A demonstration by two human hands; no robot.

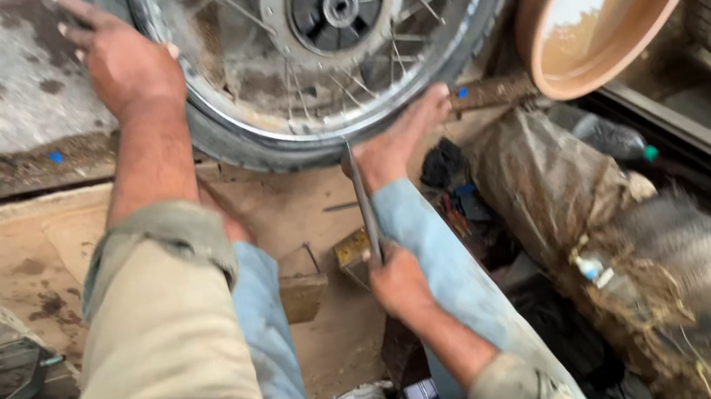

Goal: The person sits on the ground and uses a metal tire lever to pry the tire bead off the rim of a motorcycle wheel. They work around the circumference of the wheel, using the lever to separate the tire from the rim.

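Under the wheel (329,40), right hand (400,283) holds lever (362,198) upright

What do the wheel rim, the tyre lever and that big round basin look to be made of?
Wheel rim: bright plated metal, likely chromed steel; it gleams, with dust and rust.
Tyre lever: dull grey metal bar, probably steel.
Basin: matte reddish brown, looks like unglazed clay.
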